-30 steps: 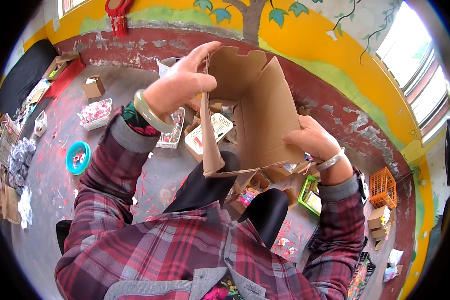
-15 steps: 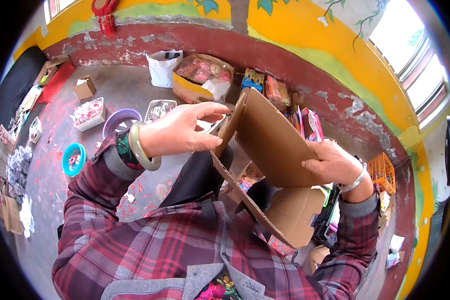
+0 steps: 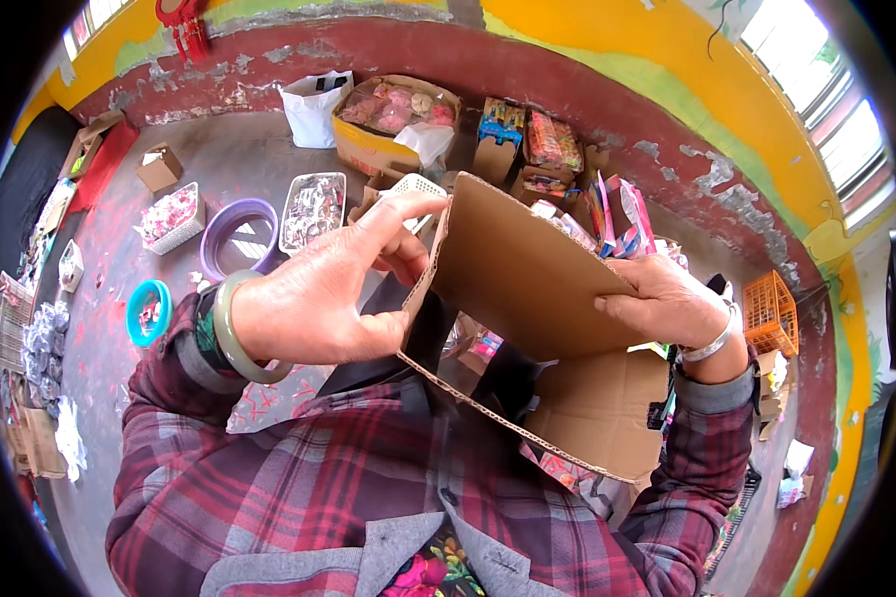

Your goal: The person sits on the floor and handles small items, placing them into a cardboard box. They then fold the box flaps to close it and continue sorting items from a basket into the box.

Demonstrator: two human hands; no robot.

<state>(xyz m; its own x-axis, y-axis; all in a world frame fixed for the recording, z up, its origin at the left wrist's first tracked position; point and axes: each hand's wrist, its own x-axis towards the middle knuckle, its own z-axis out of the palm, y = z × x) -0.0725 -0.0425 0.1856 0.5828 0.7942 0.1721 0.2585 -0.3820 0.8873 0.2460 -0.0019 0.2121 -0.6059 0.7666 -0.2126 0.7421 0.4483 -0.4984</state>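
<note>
An unfolded brown cardboard box (image 3: pixel 538 269) is held up in front of my chest, tilted, with its inside showing and a flap (image 3: pixel 597 403) hanging at the lower right. My left hand (image 3: pixel 319 294) spans the box's narrow left side, index finger at the upper corner and thumb at the lower one. On the other side my right hand (image 3: pixel 662 308) pinches the long panel's edge; its thumb lies on the inner face and its other fingers are partly hidden. Through the box's open middle, small colourful packets (image 3: pixel 483 343) show below.
On the floor to the left are a purple basin (image 3: pixel 209 249), a turquoise basin (image 3: pixel 131 316) and white baskets (image 3: pixel 287 234). A large carton of pink items (image 3: pixel 353 149) and a white bag (image 3: pixel 314 124) stand by the wall. An orange crate (image 3: pixel 770 313) is at right.
The box has turned and opened wider, its flap swinging right. My left hand has moved slightly down and left with the box's edge; my right hand keeps its hold. The view has shifted slightly.
</note>
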